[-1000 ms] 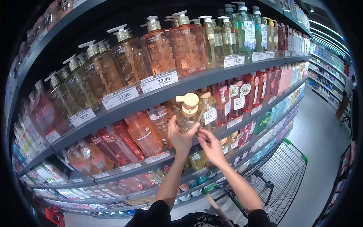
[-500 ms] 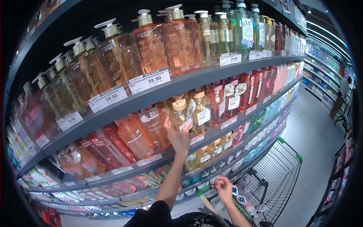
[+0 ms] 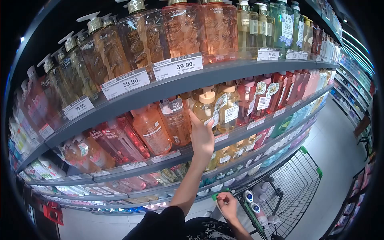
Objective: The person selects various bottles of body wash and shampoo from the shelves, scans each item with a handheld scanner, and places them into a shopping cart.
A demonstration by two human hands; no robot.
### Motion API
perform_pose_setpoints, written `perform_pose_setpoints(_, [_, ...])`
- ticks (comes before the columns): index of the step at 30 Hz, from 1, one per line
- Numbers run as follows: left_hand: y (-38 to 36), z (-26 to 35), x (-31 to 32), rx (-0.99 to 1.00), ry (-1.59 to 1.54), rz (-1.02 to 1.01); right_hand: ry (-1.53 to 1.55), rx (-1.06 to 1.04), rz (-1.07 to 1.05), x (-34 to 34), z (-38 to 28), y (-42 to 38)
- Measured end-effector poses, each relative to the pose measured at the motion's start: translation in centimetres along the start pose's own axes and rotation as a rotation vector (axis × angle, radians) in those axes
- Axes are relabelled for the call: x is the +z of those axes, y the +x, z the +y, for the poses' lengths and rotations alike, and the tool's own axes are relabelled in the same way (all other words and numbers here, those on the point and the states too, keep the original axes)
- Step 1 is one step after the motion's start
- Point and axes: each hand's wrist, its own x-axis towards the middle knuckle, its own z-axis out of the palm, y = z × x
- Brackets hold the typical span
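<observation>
My left hand is wrapped round a yellow bottle with a peach-coloured cap, on the second shelf from the top. Right beside it stands a similar yellow bottle with a white label. To the left is an orange bottle with a dark label. Low in the view, my right hand is at the green-ended handle of the shopping cart, its fingers curled; whether they grip anything is too small to tell.
The black wire cart with green corners holds several bottles. A grey shelf edge with price tags runs above my left hand. A red basket is at the lower left. Another shelf stands across the aisle.
The view has shifted, so the shelves appear lower at right and higher at left. My left hand stays on the yellow bottle. My right hand remains near the cart handle.
</observation>
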Motion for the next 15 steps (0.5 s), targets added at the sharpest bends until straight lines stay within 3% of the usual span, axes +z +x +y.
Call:
perform_pose_setpoints(3, [0.1, -0.1, 0.1, -0.065, 0.002, -0.057, -0.019, -0.009, 0.001, -0.2, 0.0, 0.0])
perform_pose_setpoints(6, [0.0, -1.1, 0.9, -0.011, 0.107, 0.026, -0.012, 0.038, -0.024, -0.2, -0.1, 0.0])
perform_pose_setpoints(9, [-0.4, -1.9, 0.9, -0.005, -0.06, 0.015, -0.035, -0.014, 0.003, 0.0, 0.2, 0.1])
perform_pose_setpoints(11, [-0.6, -3.3, 1.8, 0.145, -0.033, 0.178, -0.045, -0.017, -0.001, 0.0, 0.5, 0.1])
perform_pose_setpoints(15, [-0.5, -2.4, 0.4, 0.06, 0.123, 0.109, -0.024, -0.02, -0.001, 0.0, 0.8, 0.3])
